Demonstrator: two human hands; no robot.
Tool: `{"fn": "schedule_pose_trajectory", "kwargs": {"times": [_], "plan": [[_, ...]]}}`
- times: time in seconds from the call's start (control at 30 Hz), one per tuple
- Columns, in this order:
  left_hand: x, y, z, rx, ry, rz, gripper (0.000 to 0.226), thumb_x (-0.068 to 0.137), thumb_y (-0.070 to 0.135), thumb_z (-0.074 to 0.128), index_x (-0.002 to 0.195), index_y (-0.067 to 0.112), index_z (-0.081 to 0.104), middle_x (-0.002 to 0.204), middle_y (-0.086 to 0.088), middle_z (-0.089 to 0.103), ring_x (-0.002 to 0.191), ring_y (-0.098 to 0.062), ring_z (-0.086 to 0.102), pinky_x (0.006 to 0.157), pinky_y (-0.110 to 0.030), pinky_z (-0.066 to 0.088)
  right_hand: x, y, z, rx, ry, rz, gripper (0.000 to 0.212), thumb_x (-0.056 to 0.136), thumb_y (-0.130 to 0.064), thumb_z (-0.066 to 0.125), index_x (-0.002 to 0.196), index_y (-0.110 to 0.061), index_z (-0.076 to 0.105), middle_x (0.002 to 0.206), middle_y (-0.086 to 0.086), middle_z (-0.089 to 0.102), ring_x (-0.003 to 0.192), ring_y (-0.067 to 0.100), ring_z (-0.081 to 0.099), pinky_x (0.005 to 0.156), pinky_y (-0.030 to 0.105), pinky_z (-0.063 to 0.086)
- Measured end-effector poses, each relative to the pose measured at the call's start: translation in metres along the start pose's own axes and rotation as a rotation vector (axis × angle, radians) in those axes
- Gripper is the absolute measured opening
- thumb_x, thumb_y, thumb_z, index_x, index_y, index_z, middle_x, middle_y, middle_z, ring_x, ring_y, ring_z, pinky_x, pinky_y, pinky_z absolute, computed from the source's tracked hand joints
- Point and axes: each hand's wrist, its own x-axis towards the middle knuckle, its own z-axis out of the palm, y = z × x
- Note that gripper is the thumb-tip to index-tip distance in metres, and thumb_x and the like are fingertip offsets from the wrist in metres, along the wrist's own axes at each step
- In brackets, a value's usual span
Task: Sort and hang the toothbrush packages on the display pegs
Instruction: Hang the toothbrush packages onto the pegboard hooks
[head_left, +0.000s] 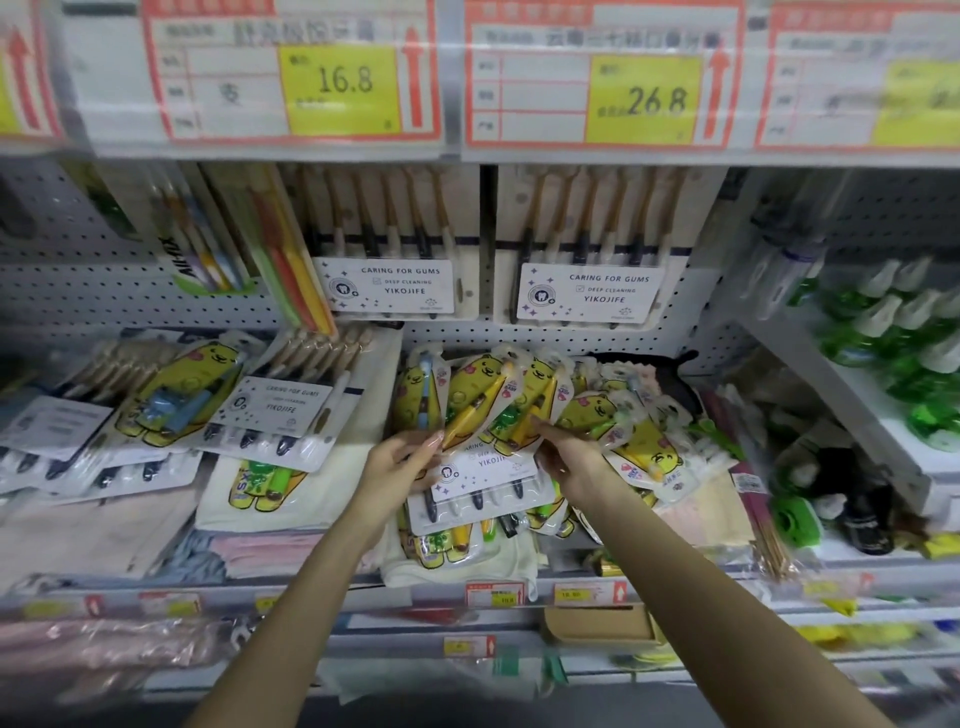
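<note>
Left hand (400, 460) and right hand (569, 457) both at the near end of a fan of yellow bear toothbrush packs (480, 395), pinching a lower edge apiece, fingers narrow, neither hand nearer. Packs straight beyond the fingertips, long axes running up and away, hang tabs at the far ends, splayed like cards. Glossy clear blisters over bear-shaped yellow cards, one small brush in each. Between the hands, under the fan, a white YIKOJIFE multi-pack (483, 475). Further up, pegboard (597, 340) with hung YIKOJIFE packs (589, 291).

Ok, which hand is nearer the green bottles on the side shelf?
Right. The right hand sits at the yellow bear packs, left of and below the green bottles; the left hand is farther left again.
</note>
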Motion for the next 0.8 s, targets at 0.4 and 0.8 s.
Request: {"fn": "schedule_pose_trajectory", "kwargs": {"times": [0.4, 0.8], "plan": [[-0.01, 0.0, -0.005, 0.007, 0.003, -0.026, 0.019, 0.092, 0.024, 0.06, 0.103, 0.01, 0.064, 0.109, -0.012, 0.068, 0.101, -0.025, 0.067, 0.077, -0.029, 0.059, -0.002, -0.001, 0.019, -0.028, -0.005, -0.144, 0.026, 0.078, 0.001, 0.075, 0.098, -0.006, 0.061, 0.094, 0.013, 0.066, 0.069, 0.019, 0.06, 0.049, 0.02, 0.052], [-0.011, 0.005, 0.023, -0.085, -0.032, -0.007, 0.021, 0.094, 0.019, 0.056, 0.11, 0.008, 0.063, 0.11, -0.007, 0.07, 0.1, -0.022, 0.068, 0.08, -0.03, 0.059, -0.031, 0.004, -0.069, 0.237, -0.215, -0.043, 0.033, 0.089, 0.003, 0.061, 0.12, -0.004, 0.054, 0.09, 0.013, 0.075, 0.081, 0.02, 0.074, 0.067, 0.031, 0.06]]}}
